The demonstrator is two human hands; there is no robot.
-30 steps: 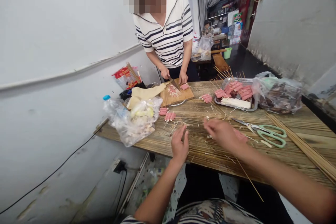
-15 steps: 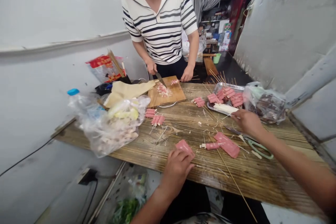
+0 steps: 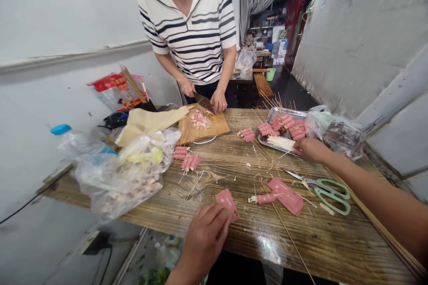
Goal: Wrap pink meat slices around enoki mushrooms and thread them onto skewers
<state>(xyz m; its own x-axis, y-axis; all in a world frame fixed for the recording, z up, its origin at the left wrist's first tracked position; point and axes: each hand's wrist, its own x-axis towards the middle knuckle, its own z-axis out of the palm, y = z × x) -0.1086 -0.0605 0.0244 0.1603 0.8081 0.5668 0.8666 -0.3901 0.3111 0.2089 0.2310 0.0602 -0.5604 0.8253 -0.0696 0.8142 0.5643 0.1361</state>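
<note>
My left hand (image 3: 207, 234) is at the front edge of the wooden table, its fingers closed on the near end of a thin pink ham slice (image 3: 228, 202). My right hand (image 3: 310, 149) reaches to the metal tray (image 3: 263, 140), fingertips pinched at the end of a white enoki mushroom bundle (image 3: 281, 143). Between my hands lie a stack of ham slices (image 3: 286, 197) and one ham roll (image 3: 266, 198) with enoki poking out, a thin skewer beneath it. Skewered ham rolls (image 3: 282, 122) fill the back of the tray.
Green-handled scissors (image 3: 331, 191) lie beside my right forearm. Across the table a co-worker in a striped shirt (image 3: 197, 31) holds a knife (image 3: 203, 101) over a cutting board (image 3: 219, 127). A plastic bag of mushrooms (image 3: 133, 178) stands left; a bundle of skewers (image 3: 374, 222) lies at right.
The view has shifted slightly. The co-worker's free hand has moved from the table edge onto the board beside the knife. My hands remain at the ham slice and the enoki.
</note>
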